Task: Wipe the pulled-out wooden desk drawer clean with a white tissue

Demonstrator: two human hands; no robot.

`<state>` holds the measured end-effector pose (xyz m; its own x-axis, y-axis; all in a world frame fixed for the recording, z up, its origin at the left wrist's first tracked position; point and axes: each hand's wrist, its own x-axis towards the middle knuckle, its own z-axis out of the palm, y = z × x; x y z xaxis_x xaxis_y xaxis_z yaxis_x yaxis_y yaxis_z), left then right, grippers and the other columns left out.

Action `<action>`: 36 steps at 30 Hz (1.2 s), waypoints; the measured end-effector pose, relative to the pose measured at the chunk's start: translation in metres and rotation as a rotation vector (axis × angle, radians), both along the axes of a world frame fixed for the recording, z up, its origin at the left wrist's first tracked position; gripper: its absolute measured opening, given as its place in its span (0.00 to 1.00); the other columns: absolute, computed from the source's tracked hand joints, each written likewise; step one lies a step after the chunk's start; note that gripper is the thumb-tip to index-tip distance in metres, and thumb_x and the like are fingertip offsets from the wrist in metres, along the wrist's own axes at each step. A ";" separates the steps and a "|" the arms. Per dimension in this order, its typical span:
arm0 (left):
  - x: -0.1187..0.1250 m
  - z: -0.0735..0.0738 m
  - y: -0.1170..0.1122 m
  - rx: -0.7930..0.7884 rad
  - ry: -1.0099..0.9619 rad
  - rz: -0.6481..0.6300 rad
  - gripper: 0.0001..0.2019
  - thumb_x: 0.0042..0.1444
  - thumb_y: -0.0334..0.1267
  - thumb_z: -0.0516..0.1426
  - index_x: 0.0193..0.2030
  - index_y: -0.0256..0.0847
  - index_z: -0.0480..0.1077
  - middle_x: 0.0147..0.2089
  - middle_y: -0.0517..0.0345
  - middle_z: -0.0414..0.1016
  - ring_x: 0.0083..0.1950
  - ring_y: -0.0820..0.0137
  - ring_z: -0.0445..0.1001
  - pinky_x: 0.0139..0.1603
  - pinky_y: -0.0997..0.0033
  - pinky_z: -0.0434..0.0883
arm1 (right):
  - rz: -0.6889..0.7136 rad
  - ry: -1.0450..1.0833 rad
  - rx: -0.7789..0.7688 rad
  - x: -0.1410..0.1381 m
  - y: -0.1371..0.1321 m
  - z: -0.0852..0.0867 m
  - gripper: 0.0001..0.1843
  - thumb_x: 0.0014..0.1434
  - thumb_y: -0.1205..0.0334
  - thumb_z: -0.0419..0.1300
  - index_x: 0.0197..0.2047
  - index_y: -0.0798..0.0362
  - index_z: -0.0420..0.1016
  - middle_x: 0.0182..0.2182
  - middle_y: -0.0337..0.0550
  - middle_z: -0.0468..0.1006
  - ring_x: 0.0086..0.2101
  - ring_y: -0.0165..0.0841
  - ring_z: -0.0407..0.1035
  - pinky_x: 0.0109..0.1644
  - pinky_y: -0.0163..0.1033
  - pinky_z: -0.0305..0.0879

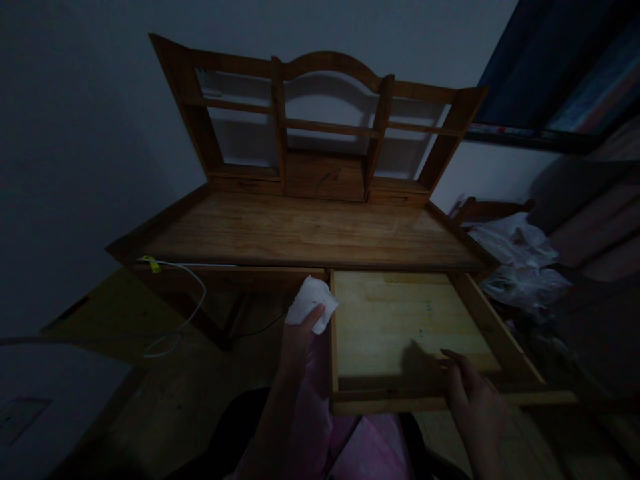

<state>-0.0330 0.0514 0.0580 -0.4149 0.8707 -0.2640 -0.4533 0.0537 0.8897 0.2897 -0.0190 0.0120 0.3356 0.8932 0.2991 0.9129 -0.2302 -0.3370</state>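
A crumpled white tissue [311, 300] is gripped in my left hand [300, 337], just outside the left wall of a pulled-out wooden drawer [334, 347]. The thumb lies across the front of the tissue. My right hand [470, 393] hangs over the front right part of the drawer, its fingers loosely bent and apart, with nothing seen in them. Its shadow falls on the pale drawer bottom, which shows a few small dark marks. Whether the right hand touches the drawer's front edge I cannot tell.
Behind the drawer stretches the wooden desk top [320, 230] with a shelf unit [330, 127] at its back. A white cable [200, 293] with a yellow tag [151, 263] hangs at the left. White plastic bags [517, 240] sit by a chair [493, 208] at the right.
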 end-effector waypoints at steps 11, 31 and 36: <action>0.005 0.039 -0.011 -0.025 -0.013 -0.016 0.08 0.40 0.37 0.65 0.30 0.41 0.75 0.38 0.49 0.81 0.45 0.55 0.78 0.48 0.58 0.73 | 0.004 -0.040 -0.045 0.001 0.000 0.002 0.23 0.67 0.48 0.45 0.55 0.42 0.75 0.39 0.43 0.83 0.38 0.42 0.74 0.33 0.39 0.59; 0.005 -0.003 0.003 0.077 -0.094 -0.008 0.18 0.42 0.37 0.67 0.43 0.39 0.75 0.46 0.50 0.80 0.46 0.62 0.79 0.48 0.65 0.72 | 0.031 -0.043 -0.028 0.004 0.000 -0.003 0.22 0.67 0.50 0.45 0.55 0.43 0.75 0.38 0.43 0.83 0.37 0.43 0.74 0.33 0.39 0.59; 0.006 -0.004 0.003 0.050 -0.121 -0.009 0.16 0.40 0.36 0.67 0.40 0.41 0.75 0.43 0.51 0.81 0.47 0.60 0.79 0.52 0.62 0.73 | 0.031 -0.036 -0.009 0.003 0.000 -0.003 0.24 0.67 0.49 0.45 0.55 0.44 0.75 0.38 0.44 0.82 0.37 0.42 0.74 0.34 0.40 0.60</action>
